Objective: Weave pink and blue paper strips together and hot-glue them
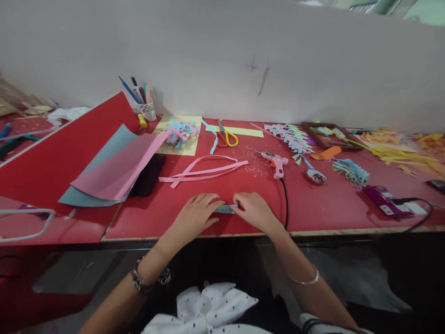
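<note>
A short light-blue paper strip [225, 209] lies near the table's front edge, between my two hands. My left hand [198, 213] holds its left end, with the fingertips over the strip and the thumb lower down. At the right end, my right hand [253, 211] pinches the paper between thumb and bent fingers. The parts of the strip under my fingers are hidden. Just beyond my hands lie several long pink paper strips [205, 173]. A pink glue gun [277, 163] rests on its side to the right, its black cord running down past my right wrist.
Scissors [225, 134] lie behind the pink strips, near a pile of pink and blue paper pieces [181, 133]. Pink and blue sheets [114, 174] lean at left beside a dark phone [149, 175]. A fringed paper piece [290, 138], a spoon [314, 174] and a purple power box [385, 202] are right.
</note>
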### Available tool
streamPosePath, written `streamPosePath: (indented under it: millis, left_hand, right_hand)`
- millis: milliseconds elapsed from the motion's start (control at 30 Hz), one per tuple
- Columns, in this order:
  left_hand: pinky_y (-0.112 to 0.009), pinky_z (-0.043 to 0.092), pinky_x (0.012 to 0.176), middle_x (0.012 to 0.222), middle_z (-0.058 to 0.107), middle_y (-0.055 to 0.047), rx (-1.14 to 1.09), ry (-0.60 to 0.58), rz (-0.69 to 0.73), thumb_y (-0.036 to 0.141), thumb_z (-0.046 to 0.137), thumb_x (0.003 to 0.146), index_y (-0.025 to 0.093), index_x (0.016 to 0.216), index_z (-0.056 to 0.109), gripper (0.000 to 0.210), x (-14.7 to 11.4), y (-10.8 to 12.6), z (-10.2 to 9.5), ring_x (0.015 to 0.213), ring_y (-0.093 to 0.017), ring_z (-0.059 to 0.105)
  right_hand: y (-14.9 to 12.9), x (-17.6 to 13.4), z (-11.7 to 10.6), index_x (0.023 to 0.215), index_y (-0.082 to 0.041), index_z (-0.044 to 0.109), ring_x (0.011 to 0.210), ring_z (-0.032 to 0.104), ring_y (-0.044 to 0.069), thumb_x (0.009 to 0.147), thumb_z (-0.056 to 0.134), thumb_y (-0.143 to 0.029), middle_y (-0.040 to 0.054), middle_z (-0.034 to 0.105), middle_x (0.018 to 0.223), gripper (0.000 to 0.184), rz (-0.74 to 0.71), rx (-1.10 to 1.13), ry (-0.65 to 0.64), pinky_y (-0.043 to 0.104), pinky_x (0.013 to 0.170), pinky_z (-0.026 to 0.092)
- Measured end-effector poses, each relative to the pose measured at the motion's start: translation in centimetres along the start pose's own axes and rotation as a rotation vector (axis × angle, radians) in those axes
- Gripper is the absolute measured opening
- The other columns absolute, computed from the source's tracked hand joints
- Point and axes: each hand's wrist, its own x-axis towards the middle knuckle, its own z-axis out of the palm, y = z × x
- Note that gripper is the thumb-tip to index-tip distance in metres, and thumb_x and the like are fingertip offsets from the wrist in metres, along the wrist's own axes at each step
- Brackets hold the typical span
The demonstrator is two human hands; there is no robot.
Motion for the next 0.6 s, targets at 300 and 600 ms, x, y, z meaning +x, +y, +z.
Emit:
streamPosePath:
  millis: [300, 600]
  left_hand:
    - [-0.031, 0.046, 0.08, 0.098, 0.062, -0.005, -0.147, -0.051, -0.127, 0.016, 0.052, 0.079, 0.018, 0.101, 0.055, 0.022, 0.8, -1.4, 0.4, 0.091, -0.018, 0.058]
    - [-0.033, 0.048, 0.078, 0.097, 0.062, -0.006, -0.056, 0.145, -0.258, 0.021, 0.039, 0.083, 0.018, 0.097, 0.056, 0.022, -0.9, -5.4, 0.2, 0.092, -0.02, 0.058]
  right_hand:
    - [0.7, 3.2, -2.8, 0.08, -0.015, 0.058, 0.072, 0.052, 0.013, 0.081, 0.048, -0.022, 0.0043, 0.061, 0.081, 0.012, -0.087, 0.049, -0.023, 0.022, 0.06, 0.03]
    - [2.1, 15.2, -4.1, 0.123, -0.025, 0.044, 0.092, 0.055, 0.021, 0.081, 0.029, -0.004, 0.0106, 0.046, 0.118, 0.049, 0.003, -0.135, 0.078, 0.029, 0.07, 0.04]
